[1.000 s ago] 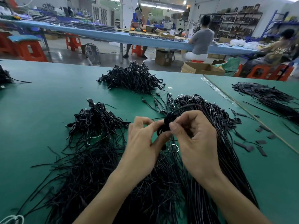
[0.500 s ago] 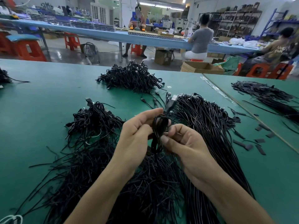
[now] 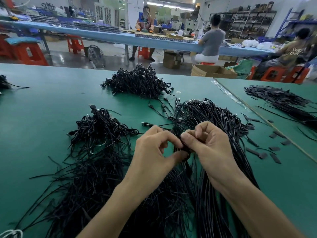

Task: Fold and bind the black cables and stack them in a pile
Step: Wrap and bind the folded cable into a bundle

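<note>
Both left hand (image 3: 151, 152) and right hand (image 3: 211, 148) now pinch the folded cable (image 3: 176, 133).

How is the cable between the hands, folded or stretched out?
Folded: the cable forms a short thick bunch pinched between the left hand and right hand, with one loose strand running away.

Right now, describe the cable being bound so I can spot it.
On the green table, look near the front centre. The folded cable is pinched there between the left hand and the right hand. It alone is gripped; every other cable lies on the table.
</note>
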Motion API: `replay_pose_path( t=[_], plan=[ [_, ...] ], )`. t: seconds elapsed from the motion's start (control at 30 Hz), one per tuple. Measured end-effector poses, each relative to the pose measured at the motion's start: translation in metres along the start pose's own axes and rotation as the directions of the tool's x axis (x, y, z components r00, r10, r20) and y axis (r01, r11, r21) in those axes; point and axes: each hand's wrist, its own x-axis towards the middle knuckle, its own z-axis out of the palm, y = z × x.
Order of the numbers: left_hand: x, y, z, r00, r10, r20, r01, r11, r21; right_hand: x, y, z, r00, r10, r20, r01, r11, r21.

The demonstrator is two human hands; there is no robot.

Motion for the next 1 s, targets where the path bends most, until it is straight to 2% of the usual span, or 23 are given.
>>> replay_pose_path(
  t=[0.17,0.33,0.53,0.6,0.77,0.9,1.0],
  plan=[
    [0.0,-0.004,0.0,0.99,-0.138,-0.035,0.139,0.99,0.03,-0.003,-0.004,0.005,0.995,-0.086,0.057,0.088,0.995,-0.043],
    [0.006,-0.008,-0.005,0.953,-0.298,0.048,0.299,0.91,-0.288,-0.009,-0.001,0.012,0.991,-0.041,0.124,0.034,0.998,0.059],
    [0.009,0.003,-0.011,0.958,-0.283,0.048,0.265,0.804,-0.532,-0.011,0.012,0.011,0.977,0.151,0.149,-0.172,0.975,0.139],
    [0.009,0.007,-0.013,0.97,-0.235,0.07,0.231,0.783,-0.577,-0.01,0.014,0.007,0.97,0.201,0.134,-0.222,0.962,0.159],
    [0.002,0.007,-0.009,0.979,-0.124,0.163,0.179,0.904,-0.387,-0.006,0.015,0.004,0.966,0.256,0.026,-0.257,0.946,0.198],
    [-0.001,-0.002,-0.002,0.999,-0.047,0.0,0.047,0.999,-0.021,-0.003,0.01,0.003,0.98,0.191,-0.052,-0.178,0.964,0.2],
    [-0.001,-0.006,0.0,0.993,-0.115,-0.021,0.116,0.993,0.038,-0.006,0.004,0.005,0.992,0.122,-0.014,-0.116,0.968,0.222]
  ],
)
